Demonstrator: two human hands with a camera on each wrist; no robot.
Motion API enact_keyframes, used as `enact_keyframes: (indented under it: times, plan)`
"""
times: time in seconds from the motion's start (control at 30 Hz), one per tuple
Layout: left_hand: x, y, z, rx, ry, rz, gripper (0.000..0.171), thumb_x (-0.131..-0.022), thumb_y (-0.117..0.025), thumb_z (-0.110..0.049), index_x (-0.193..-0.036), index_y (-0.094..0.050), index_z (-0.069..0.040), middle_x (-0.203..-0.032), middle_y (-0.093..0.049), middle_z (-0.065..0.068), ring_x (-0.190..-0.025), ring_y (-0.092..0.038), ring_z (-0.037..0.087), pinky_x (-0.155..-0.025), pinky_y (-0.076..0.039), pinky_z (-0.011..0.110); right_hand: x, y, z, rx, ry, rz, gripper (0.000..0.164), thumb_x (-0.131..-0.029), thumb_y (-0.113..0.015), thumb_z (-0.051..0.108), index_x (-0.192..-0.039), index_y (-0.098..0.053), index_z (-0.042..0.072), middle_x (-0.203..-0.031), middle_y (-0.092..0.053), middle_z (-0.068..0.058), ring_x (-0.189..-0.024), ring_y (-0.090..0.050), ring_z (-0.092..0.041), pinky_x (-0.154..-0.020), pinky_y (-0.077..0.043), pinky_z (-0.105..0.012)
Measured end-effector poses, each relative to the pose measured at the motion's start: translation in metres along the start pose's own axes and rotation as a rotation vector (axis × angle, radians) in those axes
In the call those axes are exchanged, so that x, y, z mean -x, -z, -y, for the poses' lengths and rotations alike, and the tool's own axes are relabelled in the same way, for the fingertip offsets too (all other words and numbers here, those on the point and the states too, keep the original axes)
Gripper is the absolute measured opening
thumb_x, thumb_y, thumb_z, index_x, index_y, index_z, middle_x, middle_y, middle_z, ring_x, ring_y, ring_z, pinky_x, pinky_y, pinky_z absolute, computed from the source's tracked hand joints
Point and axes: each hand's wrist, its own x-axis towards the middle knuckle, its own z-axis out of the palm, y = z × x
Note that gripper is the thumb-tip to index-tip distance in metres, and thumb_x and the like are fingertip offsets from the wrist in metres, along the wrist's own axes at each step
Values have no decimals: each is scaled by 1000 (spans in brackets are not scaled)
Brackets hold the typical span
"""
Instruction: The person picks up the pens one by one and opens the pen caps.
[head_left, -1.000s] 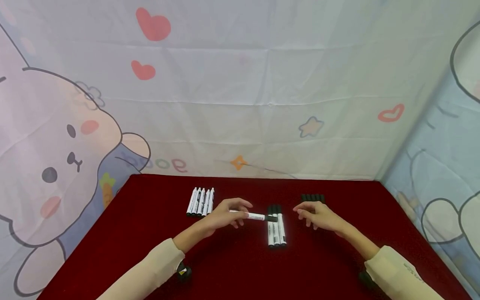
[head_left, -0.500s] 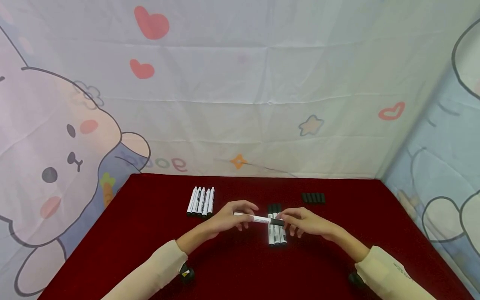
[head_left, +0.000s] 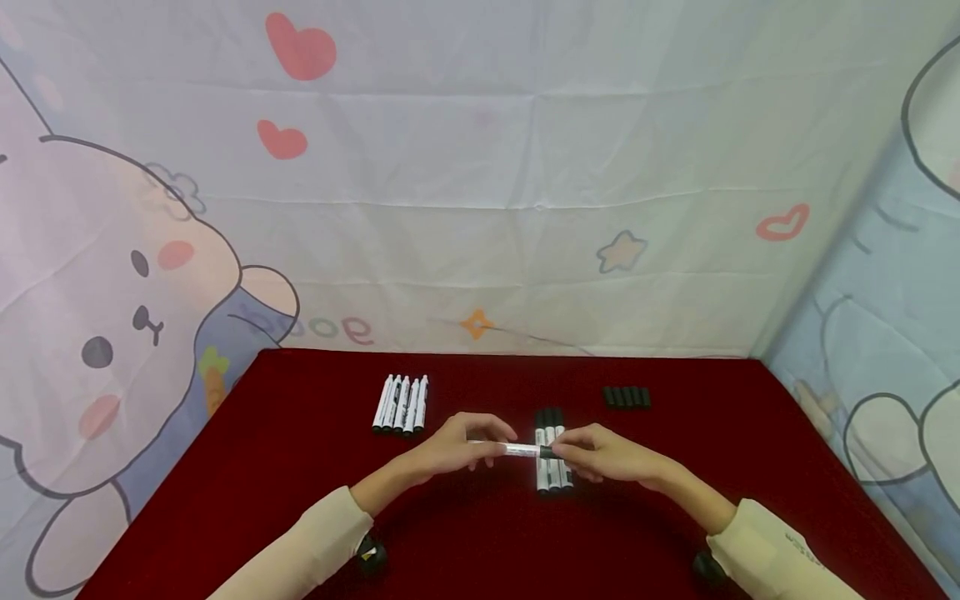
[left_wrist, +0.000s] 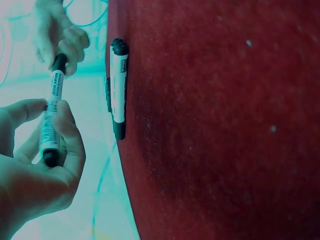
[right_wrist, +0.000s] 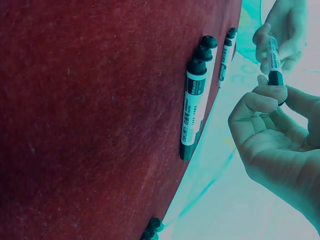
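Observation:
A white marker with a black cap is held level above the table, between both hands. My left hand grips its white barrel between thumb and fingers; in the left wrist view the black end plug lies near the palm. At the other end, my right hand pinches the black cap with thumb and fingertips. Just beneath and behind the held marker, capped markers lie side by side on the table, their caps pointing to the back. The right hand partly covers them in the head view.
On the red cloth, a row of several uncapped white markers lies at the back left. Several loose black caps stand in a row at the back right. A printed fabric backdrop rises behind the table.
My right hand has come in leftward from beside the loose caps and now pinches the held marker's cap. The left hand has moved slightly right and lower, still gripping the barrel.

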Motion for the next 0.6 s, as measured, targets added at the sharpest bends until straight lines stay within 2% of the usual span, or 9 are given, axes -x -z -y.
enact_keyframes:
  times: [0.13, 0.27, 0.43, 0.6]
  plan:
    - [-2, -4, -2, -98, -57, 9, 23, -99, -66, -16, -120, -72, -8, -106, -73, 17, -77, -67, 25, -61, -52, 26, 1, 0, 1, -5, -6, -12, 41, -110, -47, 33, -108, -65, -4, -72, -48, 3, -60, -42, -6, -55, -38, -19]
    - [-4, -7, -5, -114, -104, 16, 26, -97, -70, -16, -120, -72, -5, -104, -75, 13, -75, -67, 19, -65, -55, 25, 0, -1, 1, -6, 0, -5, 42, -110, -47, 33, -106, -65, -5, -71, -47, 3, -59, -42, -6, -55, -38, -19]
    - [-4, -9, -6, -128, -132, 15, 23, -94, -74, -16, -115, -75, -6, -99, -76, 13, -73, -62, 9, -63, -51, 19, -1, -4, 2, -9, 9, 9, 42, -110, -46, 33, -108, -65, -5, -71, -47, 3, -59, -42, -6, -57, -39, -19]
    - [-4, -13, -2, -153, -161, -10, 22, -91, -78, -14, -111, -77, -6, -101, -77, 11, -79, -61, 6, -70, -49, 18, -2, -8, 3, -39, 3, 42, 41, -110, -46, 32, -111, -63, -5, -73, -46, 4, -60, -40, -6, -57, -38, -19]
